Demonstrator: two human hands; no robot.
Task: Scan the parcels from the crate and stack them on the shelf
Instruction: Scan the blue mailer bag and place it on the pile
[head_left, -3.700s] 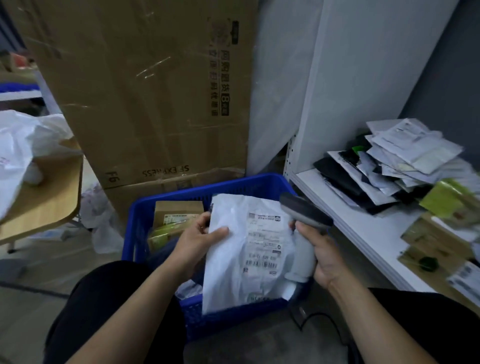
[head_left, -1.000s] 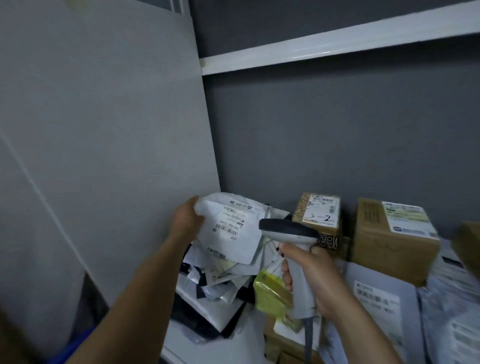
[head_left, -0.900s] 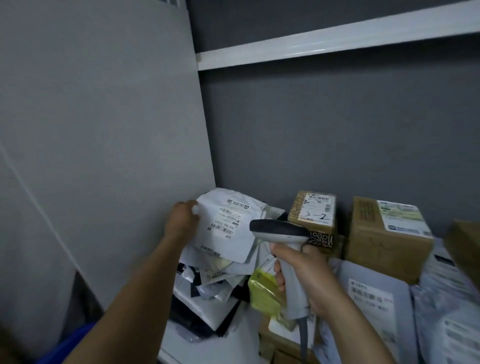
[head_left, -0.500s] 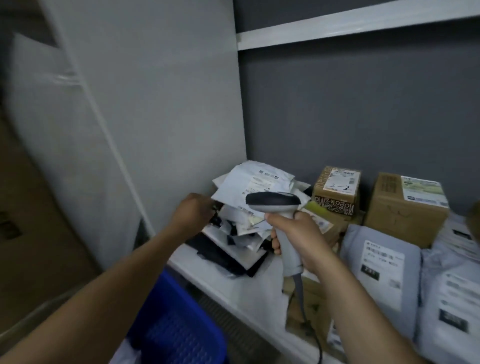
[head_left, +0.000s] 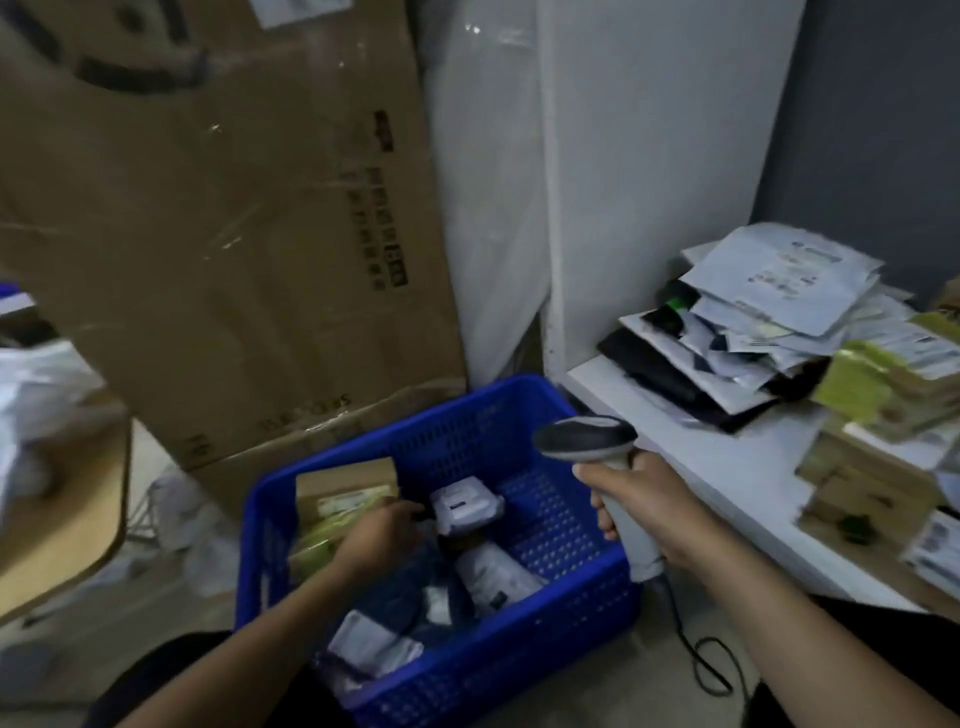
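The blue plastic crate (head_left: 467, 410) stands on the floor in front of me. It holds a brown box (head_left: 345, 486), a yellow-green packet (head_left: 314, 540), a small white parcel (head_left: 465, 506) and other white mailers (head_left: 493, 571). My left hand (head_left: 376, 535) is down inside the crate, empty, fingertips beside the small white parcel. My right hand (head_left: 639, 499) grips the grey barcode scanner (head_left: 584, 439) above the crate's right rim. On the white shelf (head_left: 727, 467) at the right lies a pile of mailers, topped by a white one (head_left: 779, 275).
A large cardboard carton (head_left: 234, 234) leans against the wall behind the crate. A wooden seat (head_left: 62, 519) with white bags is at the left. Brown and green parcels (head_left: 872, 457) crowd the shelf's right part. The scanner cable (head_left: 701, 660) trails on the floor.
My left hand let go of the white mailer on the shelf pile and dropped into the crate. My view swung from the shelf down to the crate. The scanner stayed in my right hand.
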